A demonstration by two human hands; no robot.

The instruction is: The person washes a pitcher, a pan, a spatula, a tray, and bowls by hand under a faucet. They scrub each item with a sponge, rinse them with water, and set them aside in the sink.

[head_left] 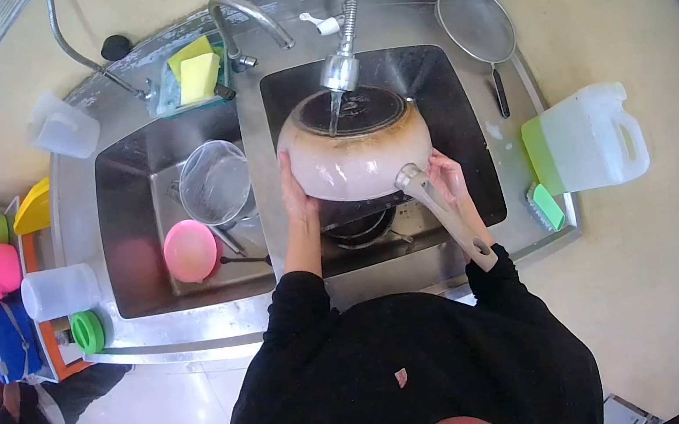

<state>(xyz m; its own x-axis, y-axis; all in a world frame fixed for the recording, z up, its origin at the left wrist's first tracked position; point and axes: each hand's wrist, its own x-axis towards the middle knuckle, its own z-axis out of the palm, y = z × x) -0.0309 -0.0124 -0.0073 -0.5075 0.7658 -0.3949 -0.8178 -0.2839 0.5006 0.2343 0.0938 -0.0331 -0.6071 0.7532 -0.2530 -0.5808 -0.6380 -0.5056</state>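
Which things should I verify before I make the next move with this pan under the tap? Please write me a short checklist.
1. Both hands support the pan: ok, left hand and right hand on opposite sides.
2. Water reaches the base: ok, it falls from the spray head.
3. Base free of marks: not ok, brown staining surrounds the dark disc.
4. Inside clean: cannot tell, it faces down.
5. Handle clear of the right sleeve: cannot tell, they overlap in view.
6. Nothing underneath: not ok, a dark round item sits in the right basin.
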